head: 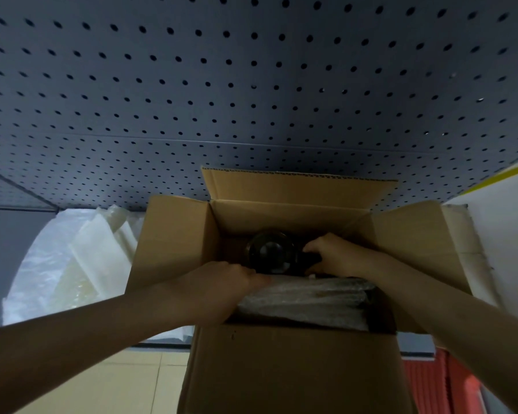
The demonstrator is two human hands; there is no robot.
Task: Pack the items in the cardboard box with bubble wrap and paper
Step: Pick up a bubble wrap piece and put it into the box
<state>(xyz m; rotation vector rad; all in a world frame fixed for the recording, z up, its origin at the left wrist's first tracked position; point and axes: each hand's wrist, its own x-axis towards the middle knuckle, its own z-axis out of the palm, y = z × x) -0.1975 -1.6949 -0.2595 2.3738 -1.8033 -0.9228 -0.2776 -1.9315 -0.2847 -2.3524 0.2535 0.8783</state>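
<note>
Head view: open box [293, 369] on bench, flaps up.
Packed: bubble-wrapped bundle [305, 300].
Right hand [335, 255]: fingers clamped on dark round item [266, 252].
Left hand [222, 288]: fingers curled over bundle.
Left to do: likely loose wrap [72, 258], paper.

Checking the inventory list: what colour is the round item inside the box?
Black, glossy; head view.

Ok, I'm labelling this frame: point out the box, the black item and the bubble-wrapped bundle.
box [293, 372], head view, its near outer wall.
black item [266, 252], head view, its round glossy top.
bundle [308, 300], head view, the middle of its wrapped upper face.
</note>
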